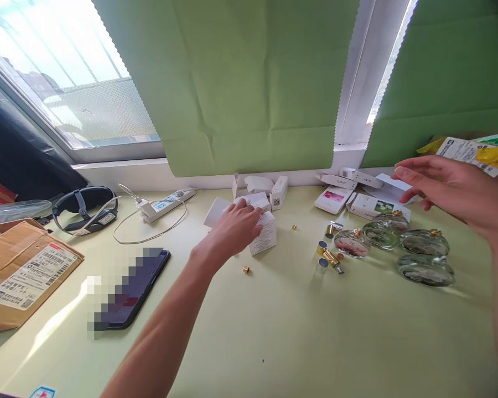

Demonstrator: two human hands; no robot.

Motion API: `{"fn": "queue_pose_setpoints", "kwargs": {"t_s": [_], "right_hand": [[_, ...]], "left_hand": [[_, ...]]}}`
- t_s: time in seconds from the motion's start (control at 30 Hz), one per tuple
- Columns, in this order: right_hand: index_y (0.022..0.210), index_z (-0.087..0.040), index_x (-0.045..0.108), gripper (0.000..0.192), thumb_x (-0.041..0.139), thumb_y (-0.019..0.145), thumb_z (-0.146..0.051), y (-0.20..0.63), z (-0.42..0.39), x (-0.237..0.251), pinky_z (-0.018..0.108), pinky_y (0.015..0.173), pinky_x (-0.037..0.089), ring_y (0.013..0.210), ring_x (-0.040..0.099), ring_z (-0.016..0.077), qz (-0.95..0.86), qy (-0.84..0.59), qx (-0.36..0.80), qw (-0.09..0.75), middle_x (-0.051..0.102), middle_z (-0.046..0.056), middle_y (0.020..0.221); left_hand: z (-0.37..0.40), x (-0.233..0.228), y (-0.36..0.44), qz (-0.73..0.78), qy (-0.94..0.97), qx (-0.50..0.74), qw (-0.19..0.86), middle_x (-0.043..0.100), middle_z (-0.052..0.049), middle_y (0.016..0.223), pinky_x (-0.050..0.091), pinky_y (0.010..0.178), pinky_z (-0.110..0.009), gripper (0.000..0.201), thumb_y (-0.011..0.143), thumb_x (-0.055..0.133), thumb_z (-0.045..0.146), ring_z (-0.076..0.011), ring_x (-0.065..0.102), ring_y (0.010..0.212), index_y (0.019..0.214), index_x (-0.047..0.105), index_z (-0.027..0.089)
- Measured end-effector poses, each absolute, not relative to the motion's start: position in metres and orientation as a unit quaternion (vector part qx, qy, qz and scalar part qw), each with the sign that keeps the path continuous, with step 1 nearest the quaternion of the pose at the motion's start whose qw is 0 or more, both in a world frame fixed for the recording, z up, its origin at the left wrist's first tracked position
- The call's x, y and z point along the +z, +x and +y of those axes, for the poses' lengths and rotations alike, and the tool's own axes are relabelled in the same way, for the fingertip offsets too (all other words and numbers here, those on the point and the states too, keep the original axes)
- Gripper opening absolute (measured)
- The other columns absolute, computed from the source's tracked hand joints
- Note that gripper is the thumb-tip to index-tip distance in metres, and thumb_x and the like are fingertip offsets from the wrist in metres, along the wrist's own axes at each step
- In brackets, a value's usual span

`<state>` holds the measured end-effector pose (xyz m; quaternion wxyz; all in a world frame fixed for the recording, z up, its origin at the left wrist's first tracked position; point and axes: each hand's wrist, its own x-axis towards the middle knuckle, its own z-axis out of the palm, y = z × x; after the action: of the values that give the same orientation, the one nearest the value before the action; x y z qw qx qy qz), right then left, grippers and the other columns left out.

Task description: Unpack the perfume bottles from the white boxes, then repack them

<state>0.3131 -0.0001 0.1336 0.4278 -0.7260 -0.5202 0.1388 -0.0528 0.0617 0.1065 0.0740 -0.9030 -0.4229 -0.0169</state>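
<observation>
My left hand (234, 224) reaches into a cluster of white cartons. Its fingers curl over a white box (264, 239) with fine print, the thumb near its front face; the fingertips are partly hidden. At the right, my right hand (444, 185) hovers with fingers apart, holding nothing, above an opened carton with a flower picture (377, 206). Below it stand several round glass perfume bottles (425, 271) with gold necks. Gold and silver caps and a spray pump (331, 257) lie to their left. Two small gold collars (246, 270) sit apart near my left hand.
A phone (139, 293), a white power strip (168, 204) with a cable and a black head strap (85, 210) lie at the left. A brown cardboard parcel (29, 271) occupies the left edge. Green curtains (253, 88) hang behind the table. Yellow packaging (487, 155) is at the far right.
</observation>
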Motion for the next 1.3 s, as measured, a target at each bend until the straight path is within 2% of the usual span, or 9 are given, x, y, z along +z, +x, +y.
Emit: {"fn": "queue_pose_setpoints", "kwargs": {"t_s": [0.23,0.4,0.67,0.73,0.83,0.9,1.0,1.13,1.3], "right_hand": [[0.11,-0.035,0.066,0.04,0.064,0.08,-0.062,0.318,0.001,0.133,0.026,0.055,0.048,0.078,0.067,0.0171,-0.52,-0.728,0.136,0.425,0.073,0.001,0.097],[0.112,-0.036,0.066,0.046,0.062,0.078,-0.067,0.315,0.003,0.132,0.028,0.059,0.048,0.079,0.064,0.0177,-0.554,-0.731,0.148,0.371,0.073,0.0,0.086],[0.118,-0.034,0.063,0.046,0.059,0.082,-0.064,0.315,0.008,0.125,0.029,0.065,0.053,0.092,0.066,0.0226,-0.6,-0.72,0.182,0.298,0.072,0.004,0.102],[0.122,-0.037,0.06,0.052,0.062,0.078,-0.065,0.319,0.007,0.122,0.034,0.072,0.055,0.099,0.066,0.0261,-0.618,-0.721,0.197,0.243,0.07,0.004,0.112],[0.136,-0.041,0.048,0.072,0.07,0.071,-0.064,0.322,0.006,0.114,0.039,0.083,0.054,0.111,0.062,0.0307,-0.67,-0.683,0.264,0.119,0.065,0.005,0.127],[0.143,-0.04,0.04,0.085,0.073,0.068,-0.062,0.32,0.009,0.105,0.04,0.087,0.053,0.113,0.062,0.0317,-0.687,-0.657,0.306,0.056,0.065,0.006,0.127],[0.147,-0.038,0.037,0.09,0.073,0.067,-0.061,0.311,0.017,0.092,0.042,0.09,0.051,0.106,0.065,0.0323,-0.687,-0.658,0.308,0.0,0.07,0.005,0.115],[0.147,-0.036,0.038,0.092,0.075,0.064,-0.051,0.302,0.028,0.079,0.045,0.094,0.049,0.107,0.064,0.0338,-0.703,-0.656,0.273,-0.032,0.069,0.006,0.115],[0.145,-0.035,0.041,0.088,0.073,0.065,-0.047,0.298,0.03,0.078,0.043,0.091,0.049,0.113,0.061,0.0349,-0.703,-0.66,0.265,-0.028,0.067,0.007,0.12]], "left_hand": [[0.057,0.113,-0.05,-0.41,-0.909,-0.051,0.052,0.058,-0.007,0.121,0.042,0.094,-0.041,0.037,0.096,0.044,0.032,-0.0255,0.046,0.113,0.131,0.053,0.024],[0.044,0.122,-0.041,-0.372,-0.923,-0.091,0.043,0.055,-0.006,0.125,0.04,0.101,-0.041,0.035,0.097,0.044,0.028,-0.0243,0.044,0.12,0.132,0.05,0.024],[0.028,0.122,-0.028,-0.282,-0.954,-0.101,-0.025,0.059,-0.005,0.121,0.044,0.096,-0.038,0.029,0.101,0.038,0.031,-0.0212,0.053,0.112,0.126,0.05,0.024],[0.025,0.116,-0.022,-0.271,-0.958,-0.079,-0.042,0.06,-0.006,0.121,0.045,0.094,-0.037,0.03,0.101,0.038,0.03,-0.021,0.055,0.112,0.127,0.049,0.023],[0.018,0.098,-0.006,-0.245,-0.967,-0.046,-0.054,0.058,-0.009,0.126,0.045,0.094,-0.036,0.034,0.1,0.037,0.029,-0.0217,0.056,0.114,0.132,0.045,0.019],[0.011,0.081,0.006,-0.228,-0.972,-0.039,-0.046,0.052,-0.012,0.135,0.044,0.096,-0.036,0.042,0.099,0.039,0.03,-0.0239,0.052,0.121,0.139,0.038,0.017],[0.0,0.056,0.02,-0.194,-0.98,-0.041,-0.022,0.045,-0.012,0.144,0.042,0.098,-0.036,0.053,0.096,0.045,0.031,-0.0253,0.044,0.129,0.145,0.028,0.016],[-0.006,0.039,0.027,-0.174,-0.984,-0.038,0.01,0.047,-0.011,0.142,0.04,0.098,-0.035,0.048,0.095,0.045,0.027,-0.0244,0.043,0.129,0.141,0.035,0.017],[0.001,0.043,0.023,-0.182,-0.982,-0.016,0.052,0.057,-0.009,0.123,0.042,0.087,-0.032,0.034,0.093,0.046,0.015,-0.0201,0.054,0.106,0.127,0.047,0.019]]}}
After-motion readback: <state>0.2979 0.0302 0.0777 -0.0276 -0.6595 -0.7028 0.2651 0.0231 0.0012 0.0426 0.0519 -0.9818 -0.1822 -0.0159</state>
